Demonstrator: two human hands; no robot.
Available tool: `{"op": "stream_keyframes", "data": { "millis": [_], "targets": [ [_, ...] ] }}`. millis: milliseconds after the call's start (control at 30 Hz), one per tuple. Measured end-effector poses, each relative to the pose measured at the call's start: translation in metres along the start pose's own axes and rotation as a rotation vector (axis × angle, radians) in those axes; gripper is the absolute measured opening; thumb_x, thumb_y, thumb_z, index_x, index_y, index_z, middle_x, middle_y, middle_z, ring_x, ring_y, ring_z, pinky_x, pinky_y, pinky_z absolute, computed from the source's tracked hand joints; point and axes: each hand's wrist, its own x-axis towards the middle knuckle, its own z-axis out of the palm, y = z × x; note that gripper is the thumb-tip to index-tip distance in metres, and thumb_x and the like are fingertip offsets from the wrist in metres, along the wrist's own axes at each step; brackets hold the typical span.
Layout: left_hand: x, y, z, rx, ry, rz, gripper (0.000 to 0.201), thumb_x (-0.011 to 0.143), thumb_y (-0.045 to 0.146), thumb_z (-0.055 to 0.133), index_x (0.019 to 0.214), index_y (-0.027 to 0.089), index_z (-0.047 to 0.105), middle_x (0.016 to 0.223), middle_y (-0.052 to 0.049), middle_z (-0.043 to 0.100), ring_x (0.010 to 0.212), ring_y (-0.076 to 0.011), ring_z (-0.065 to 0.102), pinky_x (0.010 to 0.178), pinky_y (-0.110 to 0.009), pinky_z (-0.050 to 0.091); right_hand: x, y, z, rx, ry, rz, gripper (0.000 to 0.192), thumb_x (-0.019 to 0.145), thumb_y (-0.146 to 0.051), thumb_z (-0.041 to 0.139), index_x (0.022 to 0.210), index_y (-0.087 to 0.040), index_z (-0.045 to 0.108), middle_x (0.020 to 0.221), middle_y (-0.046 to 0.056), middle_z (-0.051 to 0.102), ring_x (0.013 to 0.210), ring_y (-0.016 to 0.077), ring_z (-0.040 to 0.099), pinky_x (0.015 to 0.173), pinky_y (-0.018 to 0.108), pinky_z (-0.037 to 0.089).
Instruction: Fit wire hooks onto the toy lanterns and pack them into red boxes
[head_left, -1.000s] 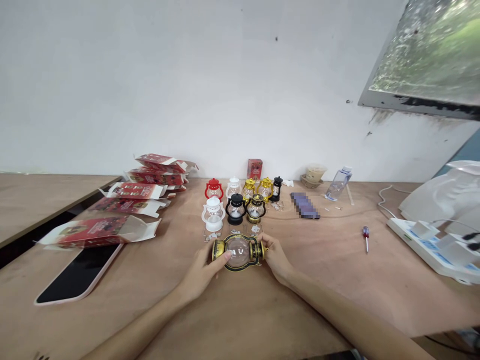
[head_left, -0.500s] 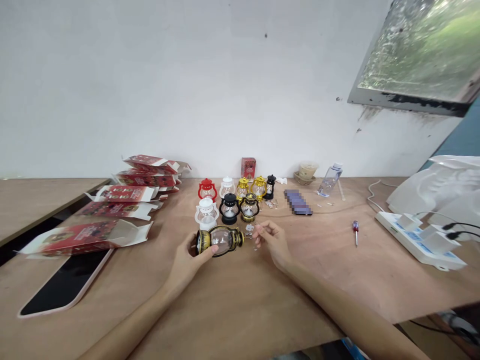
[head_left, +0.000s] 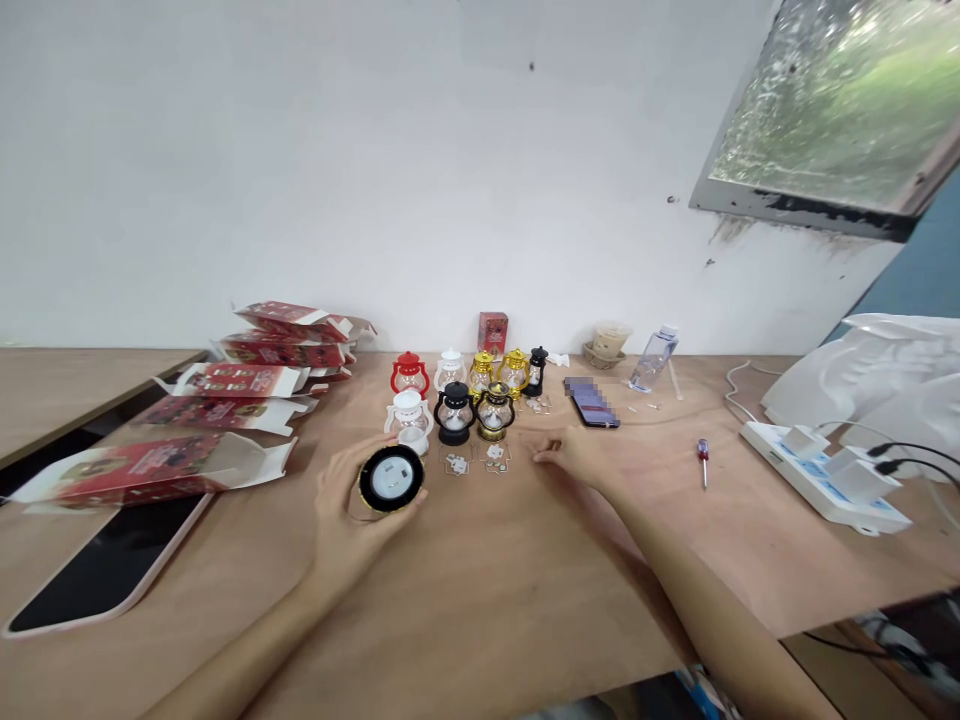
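Left hand (head_left: 337, 505) grips lantern (head_left: 391, 478) tipped, likely to keep its underside in sight. Right hand (head_left: 576, 456) bunched low near table (head_left: 517, 600); can't tell if holding anything.

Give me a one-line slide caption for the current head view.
Left hand holds a lantern base-on to the viewer; right hand near eight standing lanterns.

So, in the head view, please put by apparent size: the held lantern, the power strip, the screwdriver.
1. Power strip
2. Held lantern, base toward the camera
3. Screwdriver
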Motion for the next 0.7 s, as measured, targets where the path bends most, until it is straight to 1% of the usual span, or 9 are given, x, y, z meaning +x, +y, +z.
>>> {"op": "stream_keyframes", "data": {
  "millis": [67, 167, 333, 400, 467, 533, 567, 633, 700],
  "targets": [
    [-0.003, -0.001, 0.002, 0.012, -0.045, 0.002, 0.044, 0.07, 0.036, 0.07, 0.107, 0.02, 0.055, 0.11, -0.008, 0.062, 0.107, -0.0265, 0.055, 0.094, -0.042, 0.038, -0.001, -0.003, -0.001, -0.079, -0.103, -0.026, 0.007, 0.063, -0.021, 0.072, 0.057, -0.02, 0.068, 0.056, 0.0, 0.065, 0.051, 0.0132, 0.054, 0.05, 0.023, 0.031],
    [-0.006, -0.003, 0.004, 0.055, -0.098, 0.009, 0.041, 0.07, 0.037, 0.069, 0.105, 0.02, 0.055, 0.108, -0.008, 0.065, 0.104, -0.0265, 0.057, 0.091, -0.041, 0.038, -0.003, -0.008, -0.005, -0.159, -0.195, -0.062, 0.005, 0.068, -0.021, 0.068, 0.064, -0.02, 0.07, 0.065, 0.002, 0.069, 0.058, 0.0141, 0.058, 0.053, 0.022, 0.034],
    [-0.008, -0.002, 0.006, 0.109, -0.17, 0.053, 0.038, 0.071, 0.035, 0.067, 0.104, 0.022, 0.055, 0.102, -0.004, 0.067, 0.093, -0.0233, 0.06, 0.082, -0.036, 0.038, -0.003, -0.015, -0.006, -0.221, -0.253, -0.114, 0.007, 0.075, -0.022, 0.063, 0.072, -0.019, 0.07, 0.076, 0.003, 0.07, 0.067, 0.0158, 0.06, 0.06, 0.024, 0.037],
    [-0.008, -0.001, 0.006, 0.115, -0.207, 0.078, 0.037, 0.071, 0.033, 0.066, 0.104, 0.022, 0.054, 0.1, -0.003, 0.067, 0.092, -0.0221, 0.06, 0.081, -0.034, 0.037, -0.003, -0.014, -0.004, -0.228, -0.275, -0.148, 0.009, 0.078, -0.021, 0.061, 0.074, -0.02, 0.069, 0.078, 0.002, 0.07, 0.069, 0.0155, 0.06, 0.062, 0.024, 0.038],
    [-0.009, 0.0, 0.007, 0.115, -0.239, 0.09, 0.036, 0.072, 0.031, 0.065, 0.105, 0.023, 0.054, 0.101, -0.002, 0.067, 0.093, -0.0216, 0.059, 0.081, -0.033, 0.035, -0.003, -0.011, -0.001, -0.24, -0.267, -0.179, 0.01, 0.079, -0.024, 0.06, 0.076, -0.02, 0.069, 0.078, 0.002, 0.07, 0.07, 0.0151, 0.06, 0.063, 0.023, 0.039],
    [-0.009, 0.001, 0.007, 0.114, -0.264, 0.094, 0.035, 0.073, 0.031, 0.064, 0.105, 0.023, 0.053, 0.102, -0.002, 0.066, 0.094, -0.0214, 0.058, 0.081, -0.033, 0.035, -0.003, -0.009, 0.002, -0.241, -0.184, -0.211, 0.014, 0.081, -0.029, 0.059, 0.079, -0.02, 0.069, 0.077, 0.002, 0.068, 0.067, 0.0145, 0.059, 0.062, 0.024, 0.039],
    [-0.01, 0.001, 0.007, 0.111, -0.276, 0.099, 0.035, 0.074, 0.031, 0.063, 0.106, 0.023, 0.053, 0.103, -0.003, 0.066, 0.094, -0.0213, 0.058, 0.081, -0.033, 0.034, -0.005, -0.01, 0.004, -0.225, -0.108, -0.231, 0.016, 0.083, -0.031, 0.057, 0.08, -0.019, 0.068, 0.076, 0.003, 0.067, 0.065, 0.0138, 0.057, 0.061, 0.024, 0.04],
    [-0.011, 0.001, 0.008, 0.116, -0.305, 0.128, 0.035, 0.075, 0.032, 0.061, 0.108, 0.023, 0.053, 0.104, -0.004, 0.065, 0.096, -0.0215, 0.057, 0.08, -0.033, 0.033, -0.011, -0.016, 0.009, -0.147, 0.093, -0.27, 0.021, 0.086, -0.034, 0.053, 0.081, -0.018, 0.067, 0.071, 0.002, 0.064, 0.059, 0.0125, 0.054, 0.06, 0.024, 0.041],
    [-0.012, 0.0, 0.007, 0.15, -0.339, 0.176, 0.035, 0.076, 0.034, 0.06, 0.109, 0.022, 0.053, 0.104, -0.005, 0.065, 0.097, -0.0219, 0.056, 0.08, -0.033, 0.031, -0.022, -0.03, 0.016, -0.035, 0.293, -0.314, 0.022, 0.087, -0.034, 0.051, 0.081, -0.018, 0.065, 0.066, 0.001, 0.062, 0.057, 0.0116, 0.053, 0.059, 0.024, 0.043]
  ]
}}
